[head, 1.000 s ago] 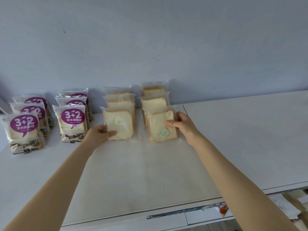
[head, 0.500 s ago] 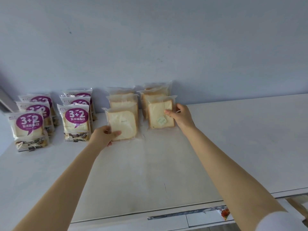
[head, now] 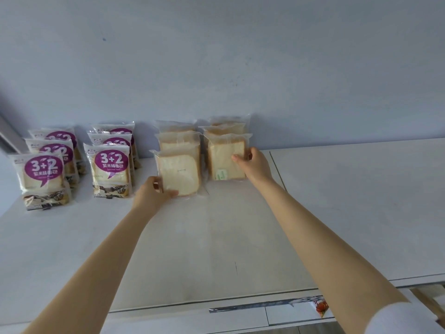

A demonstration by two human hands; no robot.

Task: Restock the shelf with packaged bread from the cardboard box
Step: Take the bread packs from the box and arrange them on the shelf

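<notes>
Shelf (head: 337, 213) partly stocked. Two rows of purple-label packs (head: 110, 165) at left of frame. Two rows of clear bread packs (head: 179, 141) at centre, front packs gripped in curled fingers: left pack (head: 179, 173) by left hand (head: 150, 197), right pack (head: 224, 160) by right hand (head: 256, 165) (box unseen, remainder unknown).

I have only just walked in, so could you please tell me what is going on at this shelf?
A person is arranging packaged bread on a white shelf. The left hand grips the left clear pack at its lower corner; the right hand pinches the right clear pack by its side edge. Both packs stand at the front of their rows. Purple-labelled packs stand in two rows further left.
</notes>
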